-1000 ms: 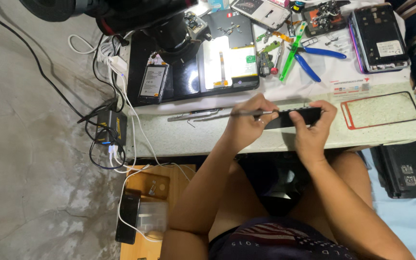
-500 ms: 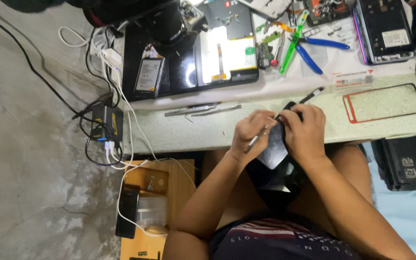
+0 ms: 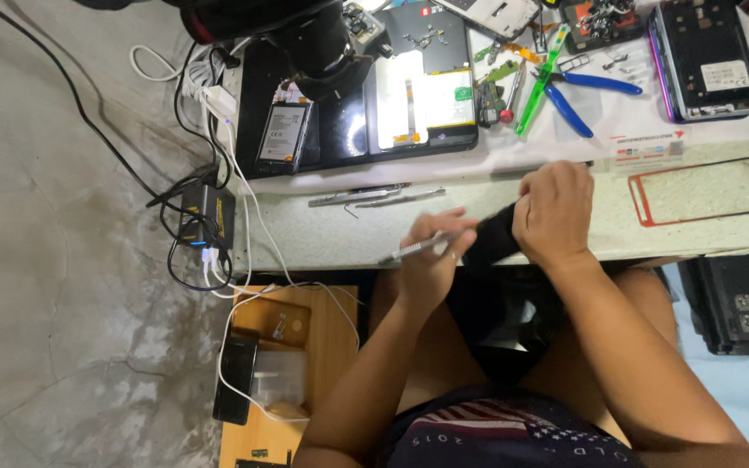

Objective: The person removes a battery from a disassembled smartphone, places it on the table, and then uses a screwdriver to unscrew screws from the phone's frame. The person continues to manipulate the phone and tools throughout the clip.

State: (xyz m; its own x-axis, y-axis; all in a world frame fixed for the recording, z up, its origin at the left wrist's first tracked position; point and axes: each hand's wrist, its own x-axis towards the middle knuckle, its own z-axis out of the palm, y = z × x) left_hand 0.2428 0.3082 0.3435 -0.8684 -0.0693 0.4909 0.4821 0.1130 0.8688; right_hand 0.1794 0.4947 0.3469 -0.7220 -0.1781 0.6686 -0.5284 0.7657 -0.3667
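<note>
Black and flat, the phone (image 3: 491, 238) sits clenched in your right hand (image 3: 552, 212) at the table's (image 3: 322, 234) near edge while your left hand (image 3: 431, 251) pinches thin metal tweezers (image 3: 413, 250); it looks light, stiff and fragile, so grip its side edges.

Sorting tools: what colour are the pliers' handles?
Blue, on the pliers at the table's far side, head view.

Both forearms are bare, no sleeves, watch or rings showing; the left hand (image 3: 431, 260) and right hand (image 3: 552, 212) are ungloved; at the lower centre of the frame a dark navy shirt (image 3: 513, 433) bears a stars-and-stripes print with pale lettering; bare thighs show above it.
</note>
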